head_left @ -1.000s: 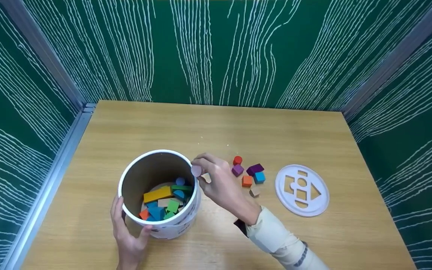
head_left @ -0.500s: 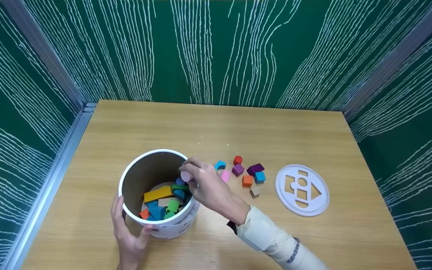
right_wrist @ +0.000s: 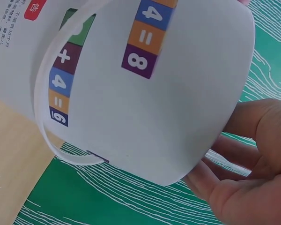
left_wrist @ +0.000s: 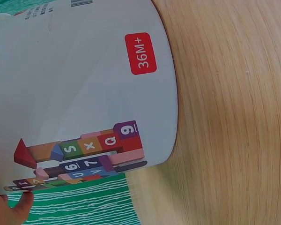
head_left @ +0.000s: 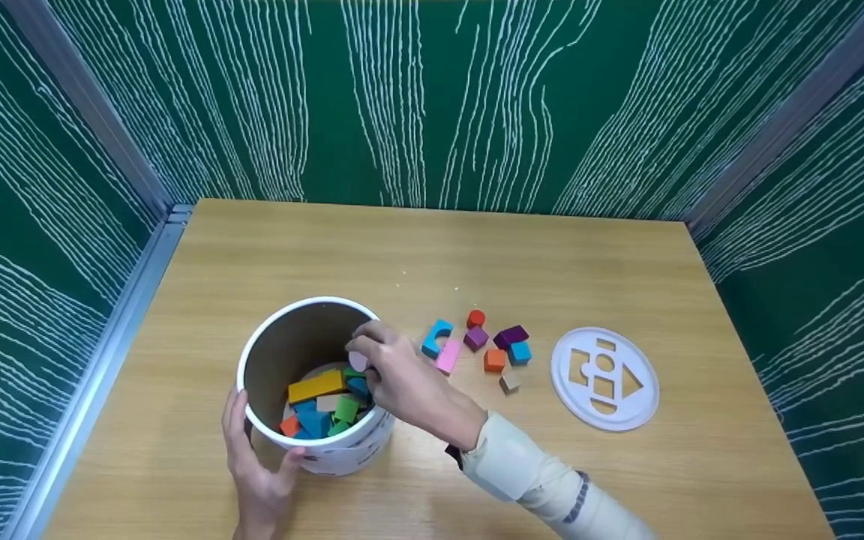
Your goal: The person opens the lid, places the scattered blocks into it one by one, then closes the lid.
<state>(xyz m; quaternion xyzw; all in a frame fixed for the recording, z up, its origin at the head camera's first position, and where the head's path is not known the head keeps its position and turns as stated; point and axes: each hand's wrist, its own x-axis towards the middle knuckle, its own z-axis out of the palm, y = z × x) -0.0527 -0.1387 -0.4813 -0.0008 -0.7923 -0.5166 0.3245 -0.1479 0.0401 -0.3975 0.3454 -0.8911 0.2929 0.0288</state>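
Observation:
A white round bucket (head_left: 338, 456) stands at the left of the table, holding several coloured wooden blocks, among them a yellow bar (head_left: 317, 386) and a green block (head_left: 346, 409). My left hand (head_left: 261, 472) grips the bucket's near left side, thumb and fingers spread along the wall just under the rim. Over the right rim reaches my right hand (head_left: 402, 375), pinching a pale purple cylinder (head_left: 357, 361) inside the bucket's mouth. In the right wrist view the bucket's wall hides the fingertips and the cylinder. Printed block pictures and a white handle (right_wrist: 42, 93) show on the outside.
Right of the bucket lie loose blocks: a blue arch (head_left: 436, 337), a pink bar (head_left: 448, 356), a red cylinder (head_left: 475, 319), an orange cube (head_left: 494, 360) and several more. Farther right rests a white lid (head_left: 563, 390) with shaped holes. Green patterned walls surround the table (head_left: 567, 262).
My right hand has moved left and into the bucket's mouth with the pale purple cylinder, uncovering the blue arch and pink bar. The left hand and bucket have stayed put.

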